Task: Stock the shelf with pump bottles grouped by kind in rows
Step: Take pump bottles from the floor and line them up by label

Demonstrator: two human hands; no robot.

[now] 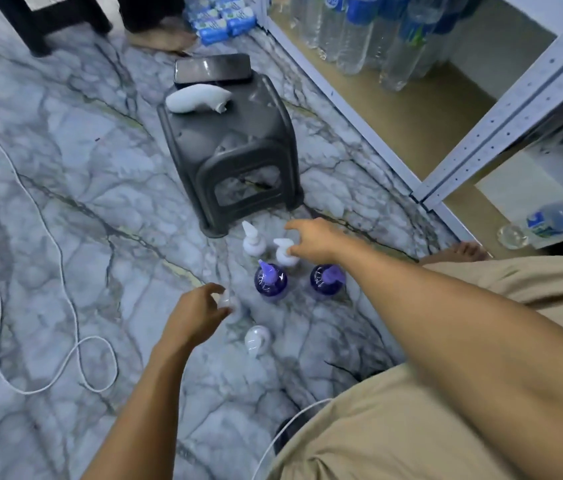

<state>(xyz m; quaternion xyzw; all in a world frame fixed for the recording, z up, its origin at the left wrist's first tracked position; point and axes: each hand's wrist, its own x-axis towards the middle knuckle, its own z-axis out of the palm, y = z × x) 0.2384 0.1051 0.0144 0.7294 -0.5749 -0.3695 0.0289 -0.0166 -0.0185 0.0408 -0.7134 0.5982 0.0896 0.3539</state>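
Both arms stretch down toward the floor (65, 202) just in front of the grey stool (235, 150). Left hand (200, 315): wrist bent, fingers clenched round the pump head of a white bottle (230, 304), farther from the stool. Right hand (311, 240): palm down, fingers released and spread, thumb against a second white bottle (285, 254) close to the stool's foot. Between them stand two purple bottles (270, 282), upright, glossy and round. The stool is matte plastic, the floor marbled tile.
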